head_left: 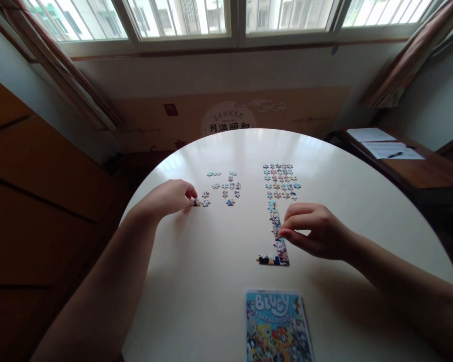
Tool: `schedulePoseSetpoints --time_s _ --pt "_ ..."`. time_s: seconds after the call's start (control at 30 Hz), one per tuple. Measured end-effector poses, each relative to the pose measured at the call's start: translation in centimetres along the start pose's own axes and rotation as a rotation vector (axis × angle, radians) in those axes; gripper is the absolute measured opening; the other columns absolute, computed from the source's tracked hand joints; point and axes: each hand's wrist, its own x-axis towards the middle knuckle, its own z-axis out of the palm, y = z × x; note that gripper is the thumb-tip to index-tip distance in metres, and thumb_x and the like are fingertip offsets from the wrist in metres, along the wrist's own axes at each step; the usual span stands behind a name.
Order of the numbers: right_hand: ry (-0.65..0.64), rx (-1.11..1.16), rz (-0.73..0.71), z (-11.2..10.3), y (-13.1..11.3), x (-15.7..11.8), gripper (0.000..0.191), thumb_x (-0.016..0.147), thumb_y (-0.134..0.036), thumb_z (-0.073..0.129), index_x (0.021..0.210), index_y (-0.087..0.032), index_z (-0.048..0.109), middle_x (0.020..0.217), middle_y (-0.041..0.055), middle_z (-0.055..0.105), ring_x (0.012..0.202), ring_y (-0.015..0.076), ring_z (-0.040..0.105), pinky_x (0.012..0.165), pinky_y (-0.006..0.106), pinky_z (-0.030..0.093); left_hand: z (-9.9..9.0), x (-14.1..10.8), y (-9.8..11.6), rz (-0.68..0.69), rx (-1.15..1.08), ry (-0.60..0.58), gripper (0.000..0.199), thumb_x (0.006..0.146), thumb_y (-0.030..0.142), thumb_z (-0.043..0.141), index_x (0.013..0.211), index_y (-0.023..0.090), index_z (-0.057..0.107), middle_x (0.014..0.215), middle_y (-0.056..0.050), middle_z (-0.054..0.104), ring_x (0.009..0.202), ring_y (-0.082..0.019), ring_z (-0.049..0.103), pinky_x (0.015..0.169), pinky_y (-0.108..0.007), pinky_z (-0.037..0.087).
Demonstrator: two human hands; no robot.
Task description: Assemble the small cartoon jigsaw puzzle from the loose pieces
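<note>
My left hand (176, 195) reaches over the white table from the left, thumb and fingertips pinched at a dark puzzle piece (197, 203) lying flat beside other loose pieces. Further in, more loose puzzle pieces (225, 186) form a scattered group. My right hand (317, 231) is at the right edge of a joined strip of puzzle (281, 245), its thumb and index finger close together there. Whether a piece is between those fingertips is too small to tell. The strip runs down and bends left at its bottom, making a corner.
Rows of loose puzzle pieces (279, 178) lie beyond the strip. A colourful "Bluey" picture sheet (277, 327) is near me on the round table (196, 281). Papers (392, 150) and pens rest on a brown desk (438, 168) at right. Windows and a wall stand behind.
</note>
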Motion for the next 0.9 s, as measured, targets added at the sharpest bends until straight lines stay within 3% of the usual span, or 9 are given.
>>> schedulePoseSetpoints --time_s 0.37,0.67,0.9 --pt "-0.015 -0.033 0.012 0.0 -0.2 0.0 0.025 0.095 -0.023 0.063 0.071 -0.015 0.065 0.068 0.0027 0.06 0.059 0.01 0.054 0.055 0.024 0.042 -0.1 0.1 1.4 -0.002 0.102 -0.029 0.035 0.065 0.03 0.063 0.097 0.026 0.077 0.101 -0.002 0.076 0.09 -0.024 0.067 0.071 -0.028 0.046" --pt "-0.031 -0.067 -0.009 0.1 -0.3 0.0 0.026 0.096 -0.023 0.062 0.071 -0.015 0.066 0.067 0.002 0.059 0.059 0.0092 0.053 0.056 0.023 0.043 -0.4 0.7 -0.4 0.017 0.083 -0.178 0.031 0.062 0.036 0.067 0.09 0.026 0.075 0.097 -0.003 0.076 0.091 -0.027 0.067 0.072 -0.031 0.046" --pt "-0.065 -0.072 0.017 0.4 -0.3 0.0 0.027 0.097 -0.026 0.06 0.073 -0.016 0.067 0.068 0.0021 0.06 0.06 0.0103 0.054 0.056 0.024 0.043 -1.1 -0.3 -0.7 0.005 0.056 -0.287 0.024 0.058 0.036 0.068 0.079 0.024 0.072 0.085 -0.003 0.073 0.086 -0.026 0.066 0.067 -0.03 0.044"
